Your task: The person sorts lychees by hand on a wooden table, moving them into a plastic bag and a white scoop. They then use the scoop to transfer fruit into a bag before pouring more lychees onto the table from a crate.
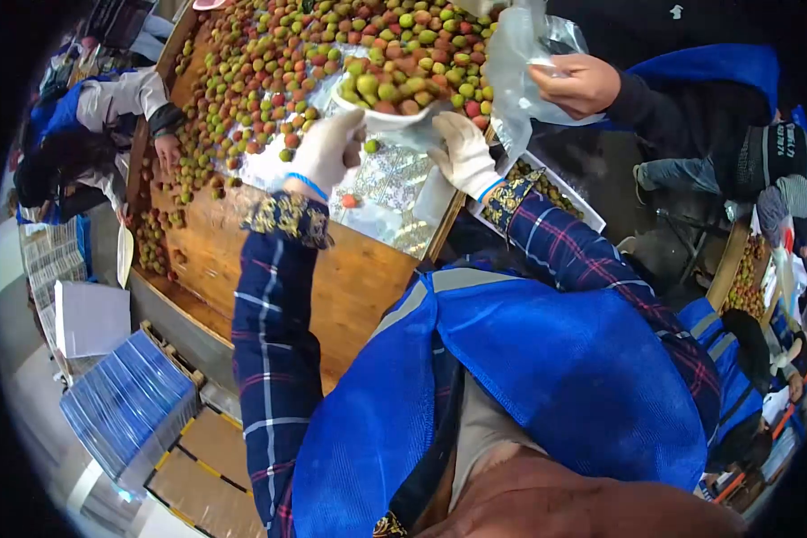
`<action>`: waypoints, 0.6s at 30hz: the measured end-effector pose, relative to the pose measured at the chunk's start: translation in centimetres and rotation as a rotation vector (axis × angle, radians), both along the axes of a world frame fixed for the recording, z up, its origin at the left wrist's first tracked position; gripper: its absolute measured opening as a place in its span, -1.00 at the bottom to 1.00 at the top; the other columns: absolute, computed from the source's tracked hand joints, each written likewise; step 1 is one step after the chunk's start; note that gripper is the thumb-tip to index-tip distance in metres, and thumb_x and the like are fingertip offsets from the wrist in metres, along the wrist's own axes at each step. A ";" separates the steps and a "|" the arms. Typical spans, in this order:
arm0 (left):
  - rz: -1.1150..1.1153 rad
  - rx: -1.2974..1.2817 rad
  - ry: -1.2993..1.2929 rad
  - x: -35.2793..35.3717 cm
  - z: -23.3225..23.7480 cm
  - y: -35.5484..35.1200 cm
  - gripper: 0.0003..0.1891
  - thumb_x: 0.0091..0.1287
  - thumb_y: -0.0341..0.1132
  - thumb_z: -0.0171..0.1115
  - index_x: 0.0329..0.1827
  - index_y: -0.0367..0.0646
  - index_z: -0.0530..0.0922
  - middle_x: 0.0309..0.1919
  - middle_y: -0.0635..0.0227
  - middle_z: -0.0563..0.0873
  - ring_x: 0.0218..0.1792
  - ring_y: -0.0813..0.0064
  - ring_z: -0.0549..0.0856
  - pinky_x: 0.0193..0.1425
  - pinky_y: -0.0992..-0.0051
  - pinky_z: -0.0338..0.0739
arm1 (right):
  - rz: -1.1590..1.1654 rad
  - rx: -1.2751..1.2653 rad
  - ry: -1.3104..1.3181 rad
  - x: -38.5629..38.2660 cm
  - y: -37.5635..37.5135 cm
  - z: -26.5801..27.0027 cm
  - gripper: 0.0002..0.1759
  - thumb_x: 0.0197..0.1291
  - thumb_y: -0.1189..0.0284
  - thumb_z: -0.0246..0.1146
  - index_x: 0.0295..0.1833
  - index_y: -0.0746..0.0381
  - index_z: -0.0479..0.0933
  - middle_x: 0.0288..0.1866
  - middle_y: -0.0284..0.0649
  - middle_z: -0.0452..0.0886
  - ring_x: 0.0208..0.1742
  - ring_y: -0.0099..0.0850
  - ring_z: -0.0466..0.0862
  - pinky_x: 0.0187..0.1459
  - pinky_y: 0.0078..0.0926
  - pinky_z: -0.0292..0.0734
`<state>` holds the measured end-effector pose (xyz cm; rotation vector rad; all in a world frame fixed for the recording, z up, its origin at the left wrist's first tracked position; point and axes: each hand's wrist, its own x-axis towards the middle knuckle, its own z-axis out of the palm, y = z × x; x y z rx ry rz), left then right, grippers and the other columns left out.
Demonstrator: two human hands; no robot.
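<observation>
A white bowl (387, 119) heaped with green and reddish lychees stands among loose lychees (269, 63) on the wooden table. My left hand (325, 154), in a white glove, is close against the bowl's front left side. Its fingers are curled, and what they hold, if anything, is hidden. At the bowl's right edge, my gloved right hand (466, 154) grips the rim, thumb apart and lower. Just right of it, another person's hand (576, 85) holds a clear plastic bag (514, 76). One loose reddish lychee (349, 201) lies below my hands.
Wet plastic sheeting (394, 193) covers part of the wooden table (332, 278). A white crate (565, 193) with lychees stands beyond the right edge. At left, a co-worker's hand (167, 152) reaches over the table rim. Blue wrapped stacks (130, 394) stand lower left.
</observation>
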<state>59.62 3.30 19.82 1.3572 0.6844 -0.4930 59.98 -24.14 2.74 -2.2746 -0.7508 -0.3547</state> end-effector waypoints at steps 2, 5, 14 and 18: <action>0.012 -0.016 -0.082 4.1 -0.6 0.8 -0.70 0.64 -0.10 0.34 -0.14 -0.16 0.66 -0.43 0.51 0.62 -0.55 0.66 0.46 -0.50 0.54 0.26 | 0.020 0.027 -0.001 -0.1 0.1 -0.1 -0.27 0.26 0.28 0.55 0.51 0.20 0.51 0.47 0.07 0.58 0.47 0.13 0.57 0.51 0.07 0.46; -0.017 -0.033 -0.171 7.8 3.0 0.6 -0.77 0.64 -0.15 0.36 -0.10 -0.12 0.64 -0.41 0.49 0.65 -0.54 0.68 0.47 -0.51 0.59 0.33 | 0.038 -0.030 0.131 -0.1 0.2 1.1 -0.32 0.29 0.27 0.52 0.47 0.24 0.54 0.44 0.10 0.61 0.45 0.16 0.57 0.50 0.08 0.46; 0.056 -0.013 -0.143 7.8 6.2 3.3 -0.72 0.55 -0.11 0.40 -0.12 -0.13 0.58 -0.41 0.45 0.63 -0.58 0.65 0.47 -0.53 0.56 0.37 | 0.053 -0.028 0.177 0.4 0.6 1.4 -0.51 0.33 0.38 0.42 0.35 0.27 0.63 0.28 0.09 0.70 0.32 0.15 0.66 0.35 0.04 0.58; 0.077 0.225 -0.095 2.1 7.2 4.0 -0.62 0.57 -0.01 0.33 -0.24 -0.16 0.62 -0.53 0.47 0.56 -0.61 0.56 0.47 -0.54 0.46 0.29 | -0.104 -0.224 0.702 4.0 2.1 1.7 -0.58 0.38 0.31 0.39 0.30 0.14 0.68 0.20 0.05 0.76 0.24 0.06 0.74 0.32 0.01 0.63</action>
